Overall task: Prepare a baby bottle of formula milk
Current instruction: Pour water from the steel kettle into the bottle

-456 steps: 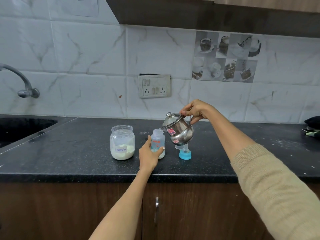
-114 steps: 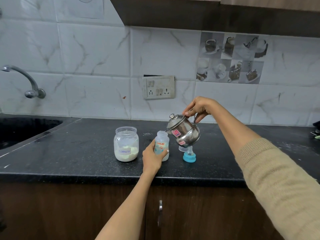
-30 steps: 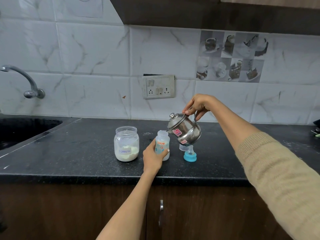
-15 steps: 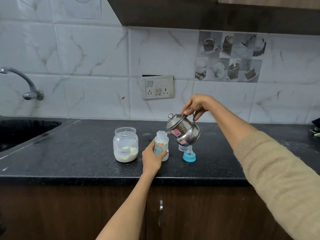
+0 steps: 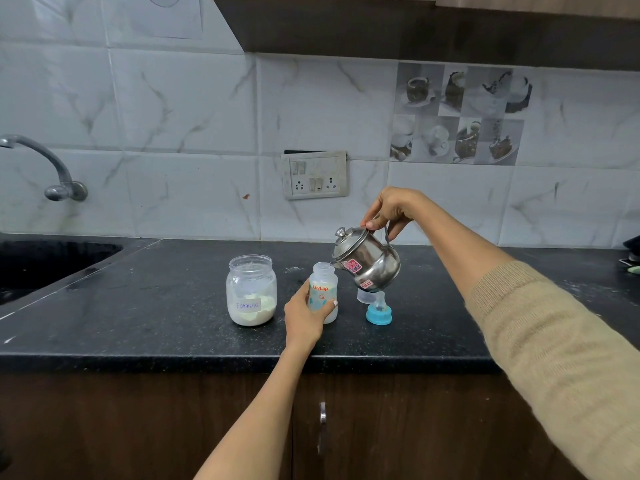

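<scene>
Right hand [image 5: 389, 211] gripping tilted kettle [image 5: 367, 259], left hand [image 5: 306, 318] wrapped round bottle [image 5: 323, 294]. Fill level hard to see; narrow neck risks overflow.

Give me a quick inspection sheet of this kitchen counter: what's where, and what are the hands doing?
Surface: black counter, speckled, some pale dust near the wall.
Job's things: open bottle upright; kettle tilted, spout at the bottle's mouth; formula jar lidless, partly full; blue teat and clear cap right of the bottle.
Clutter: dark items at far right edge, unclear.
Hands: left hand grips the bottle; right hand holds the kettle's handle.
Cables: nothing seen.
Surroundings: sink and tap at left, socket on tiled wall, cupboard door below.
</scene>
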`<state>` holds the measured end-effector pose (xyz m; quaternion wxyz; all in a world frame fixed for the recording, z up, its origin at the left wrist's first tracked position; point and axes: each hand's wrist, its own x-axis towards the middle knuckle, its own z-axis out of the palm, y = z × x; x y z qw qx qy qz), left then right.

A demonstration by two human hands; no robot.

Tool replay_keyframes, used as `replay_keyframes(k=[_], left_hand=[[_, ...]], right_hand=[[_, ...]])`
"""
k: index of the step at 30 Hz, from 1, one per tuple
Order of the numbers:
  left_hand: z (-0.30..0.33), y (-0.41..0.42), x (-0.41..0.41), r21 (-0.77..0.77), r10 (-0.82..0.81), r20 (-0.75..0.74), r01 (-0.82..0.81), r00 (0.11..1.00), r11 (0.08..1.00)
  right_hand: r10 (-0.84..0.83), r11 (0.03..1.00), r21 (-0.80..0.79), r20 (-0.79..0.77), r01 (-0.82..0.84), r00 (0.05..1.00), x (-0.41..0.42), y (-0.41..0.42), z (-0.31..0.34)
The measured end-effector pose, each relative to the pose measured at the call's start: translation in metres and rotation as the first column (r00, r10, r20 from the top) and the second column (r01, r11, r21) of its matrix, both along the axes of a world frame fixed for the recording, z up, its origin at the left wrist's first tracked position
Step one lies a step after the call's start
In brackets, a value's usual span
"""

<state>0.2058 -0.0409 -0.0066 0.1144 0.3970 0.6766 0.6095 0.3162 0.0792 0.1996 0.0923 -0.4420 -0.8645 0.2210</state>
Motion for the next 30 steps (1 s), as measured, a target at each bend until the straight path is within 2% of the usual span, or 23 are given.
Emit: replay_keyframes(k=[20, 30], left_hand=[[-0.0023, 0.0005, -0.0012, 0.023, -0.001, -0.013, 0.002, 1.0, 1.0], [-0.0019, 0.0009, -0.0011, 0.016, -0.002, -0.007, 0.002, 1.0, 1.0]], right_hand=[[-0.003, 1.0, 0.009, 0.009, 0.003, 1.0, -0.0003, -0.0092, 0.0025], [0.025, 0.997, 0.072, 0.068, -0.03, 0.997, -0.0049, -0.0057, 0.0034]])
